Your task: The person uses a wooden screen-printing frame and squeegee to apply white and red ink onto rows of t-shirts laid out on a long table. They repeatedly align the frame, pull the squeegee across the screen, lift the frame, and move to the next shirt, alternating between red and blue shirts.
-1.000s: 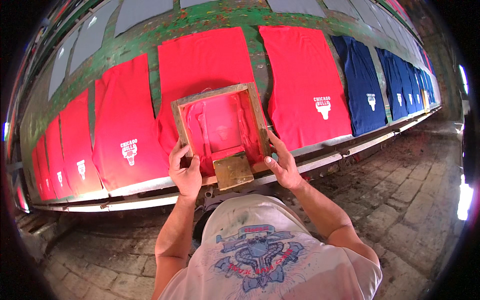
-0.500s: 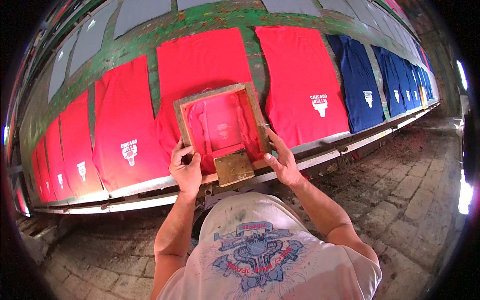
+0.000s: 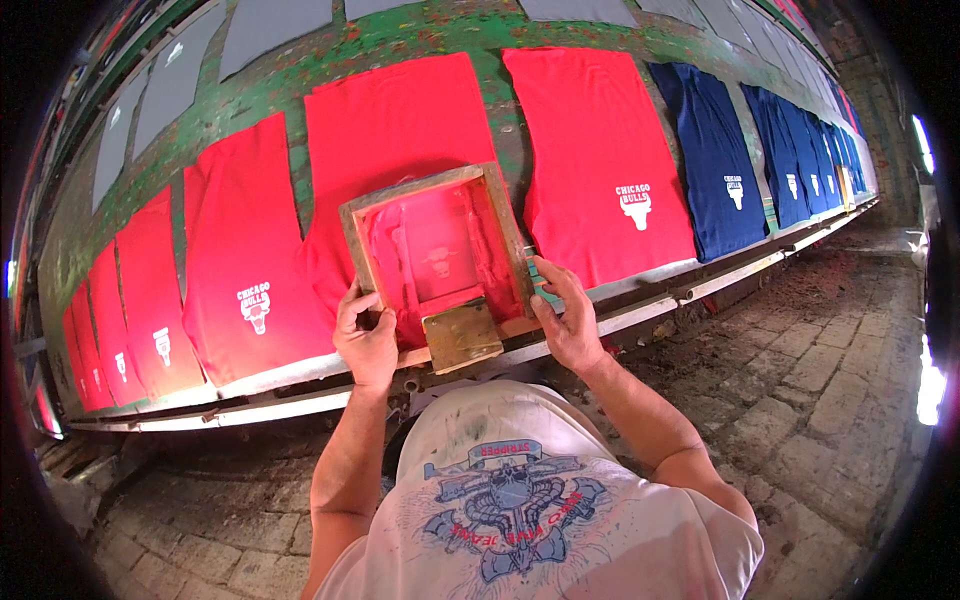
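A wooden screen-printing frame (image 3: 511, 235) with a red-stained mesh and a faint bull design lies over the lower part of a red fabric panel (image 3: 400, 115). At its near end a brown wooden block (image 3: 462, 338), perhaps a squeegee, rests across the rim. My left hand (image 3: 366, 338) is closed on the frame's near left side, thumb and forefinger bent at the edge. Beside the near right side is my right hand (image 3: 568, 318), its fingers and thumb apart; whether the fingertips touch the wood is hard to tell.
Red panels with white bull prints (image 3: 240, 250) lie to the left, and another red panel (image 3: 600, 150) to the right. Farther right are navy panels (image 3: 715, 170); grey ones (image 3: 275, 30) line the far side of the green table (image 3: 400, 35). A metal rail (image 3: 640, 312) edges the table above a brick floor (image 3: 800, 370).
The view has shifted slightly, so the panels and frame sit a little farther left. My right hand's fingers have come slightly away from the frame's right edge. My left hand keeps its hold.
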Demonstrator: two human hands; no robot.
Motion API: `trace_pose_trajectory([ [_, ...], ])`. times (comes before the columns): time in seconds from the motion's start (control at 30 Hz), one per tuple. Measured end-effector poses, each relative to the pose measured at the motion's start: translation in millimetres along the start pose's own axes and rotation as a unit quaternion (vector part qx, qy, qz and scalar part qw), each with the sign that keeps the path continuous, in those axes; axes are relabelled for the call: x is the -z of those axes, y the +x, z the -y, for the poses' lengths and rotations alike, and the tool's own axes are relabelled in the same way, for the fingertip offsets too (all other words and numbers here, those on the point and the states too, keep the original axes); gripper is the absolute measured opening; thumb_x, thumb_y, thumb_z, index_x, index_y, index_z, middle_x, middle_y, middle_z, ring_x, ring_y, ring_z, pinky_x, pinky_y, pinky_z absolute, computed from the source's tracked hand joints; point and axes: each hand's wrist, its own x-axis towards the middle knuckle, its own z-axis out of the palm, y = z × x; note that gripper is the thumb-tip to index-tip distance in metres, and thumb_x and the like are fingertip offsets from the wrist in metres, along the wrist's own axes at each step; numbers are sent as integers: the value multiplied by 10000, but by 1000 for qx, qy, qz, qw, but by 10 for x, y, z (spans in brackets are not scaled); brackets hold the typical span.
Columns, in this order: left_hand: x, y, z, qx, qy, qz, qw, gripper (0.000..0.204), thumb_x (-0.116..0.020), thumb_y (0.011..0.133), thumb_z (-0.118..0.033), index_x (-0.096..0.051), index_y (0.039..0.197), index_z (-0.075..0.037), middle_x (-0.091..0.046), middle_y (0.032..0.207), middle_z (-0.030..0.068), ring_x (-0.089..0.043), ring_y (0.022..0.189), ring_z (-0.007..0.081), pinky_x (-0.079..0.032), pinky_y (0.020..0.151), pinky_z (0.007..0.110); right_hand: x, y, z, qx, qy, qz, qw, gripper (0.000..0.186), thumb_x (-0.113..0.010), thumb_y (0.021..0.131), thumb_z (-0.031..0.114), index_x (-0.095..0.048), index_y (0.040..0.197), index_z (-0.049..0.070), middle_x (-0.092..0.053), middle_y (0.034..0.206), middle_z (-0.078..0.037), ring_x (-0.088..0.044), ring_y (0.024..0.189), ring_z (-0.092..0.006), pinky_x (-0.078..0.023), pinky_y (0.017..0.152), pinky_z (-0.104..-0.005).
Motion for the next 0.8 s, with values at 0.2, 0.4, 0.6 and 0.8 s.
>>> trace_pose_trajectory([
  [0.2,52,-3,-65,36,10,13,999,439,-720,901,231,-705,1292,32,-647,1577,168,-677,1297,158,-555,1072,303,67,23,239,246,-124,49,960,509,-857,856,50,-749,1353,14,-750,1368,-182,-710,1253,-400,-587,1059,-507],
  [0.4,42,17,-124,50,15,16,998,616,-712,899,229,-669,1484,41,-705,1446,104,-674,1263,146,-538,1085,299,-97,49,379,353,-224,185,889,495,-848,840,134,-777,1324,59,-753,1346,-125,-697,1281,-361,-568,1081,-490],
  [0.6,21,20,-133,90,36,-4,995,664,-721,881,211,-659,1519,34,-729,1370,72,-689,1239,156,-540,1093,308,-295,194,565,350,-239,159,892,462,-740,876,110,-769,1332,47,-747,1293,-119,-690,1225,-326,-557,1089,-492],
  [0.8,-20,44,-126,65,41,-2,997,672,-725,876,190,-668,1521,9,-712,1438,105,-666,1331,173,-519,1163,325,-352,561,731,282,-243,231,899,421,-730,859,43,-754,1279,22,-779,1173,-172,-733,1118,-372,-597,997,-504],
])
